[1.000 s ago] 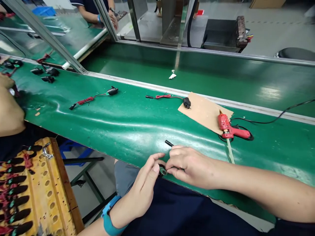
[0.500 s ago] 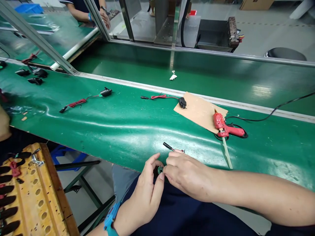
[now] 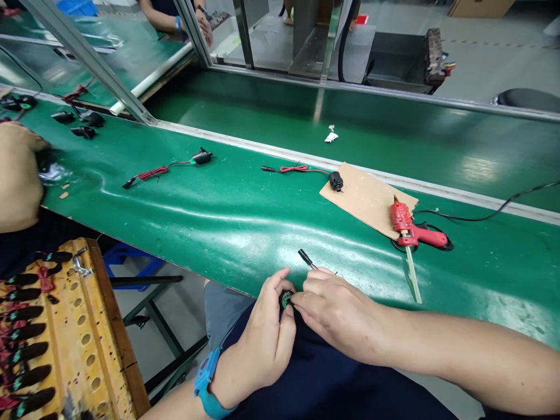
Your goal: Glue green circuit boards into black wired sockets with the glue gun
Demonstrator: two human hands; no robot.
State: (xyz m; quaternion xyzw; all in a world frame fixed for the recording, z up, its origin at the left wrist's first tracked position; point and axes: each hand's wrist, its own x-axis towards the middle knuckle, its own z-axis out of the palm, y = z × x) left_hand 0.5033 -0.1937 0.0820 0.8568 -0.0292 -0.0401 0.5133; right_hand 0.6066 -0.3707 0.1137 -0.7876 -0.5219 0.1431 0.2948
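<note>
My left hand (image 3: 262,338) and my right hand (image 3: 336,312) meet at the near edge of the green conveyor belt (image 3: 219,216). Both pinch a small black part with a green round circuit board (image 3: 286,300) between their fingertips. A thin wire with a black plug end (image 3: 305,257) sticks up from behind my right hand. A blue band (image 3: 205,379) sits on my left wrist.
A red glue gun (image 3: 409,228) lies by a brown cardboard sheet (image 3: 367,198) with a black wired part (image 3: 335,182). Another wired part (image 3: 201,156) lies left. A yellow wooden rack (image 3: 65,338) with holes holds several black parts. Another person's hand (image 3: 17,175) works at left.
The view shifted slightly. My hands stayed together on the small part, with the fingertips drawn a little closer. The other person's hand at the left came back into view.
</note>
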